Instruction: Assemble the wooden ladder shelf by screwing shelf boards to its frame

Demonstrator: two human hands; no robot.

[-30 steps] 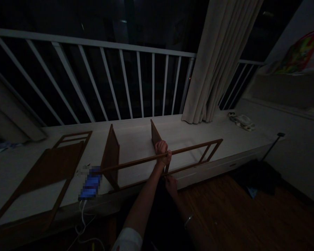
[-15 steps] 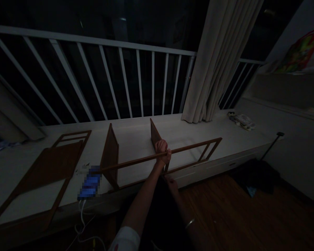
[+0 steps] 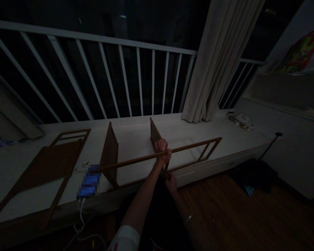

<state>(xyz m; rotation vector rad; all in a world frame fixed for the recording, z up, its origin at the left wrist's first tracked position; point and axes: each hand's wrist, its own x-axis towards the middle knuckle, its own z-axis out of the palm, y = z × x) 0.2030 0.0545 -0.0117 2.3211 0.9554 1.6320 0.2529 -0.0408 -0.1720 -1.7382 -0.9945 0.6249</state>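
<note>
A brown wooden shelf rack [image 3: 136, 160] lies on its side on the white window ledge, with two boards standing up between its long rails. My left hand [image 3: 162, 148] is closed around the upper rail, at the second board. Lower down, my right hand [image 3: 170, 181] is at the near lower rail [image 3: 183, 168], just below the end of that board. Its fingers are pinched together; whatever they hold is too dark and small to make out.
Left on the ledge [image 3: 131, 139] lies another wooden frame with a panel [image 3: 49, 162]. A blurred blue phone-like thing [image 3: 89, 183] with a white cable [image 3: 81, 216] is beside the rack. Behind stand a white railing [image 3: 146, 48] and a curtain [image 3: 211, 69]. Dark cloth [image 3: 259, 177] lies on the floor.
My right hand has moved slightly up to the lower rail, its fingers now drawn together there. My left hand keeps its hold, and the rack has barely moved.
</note>
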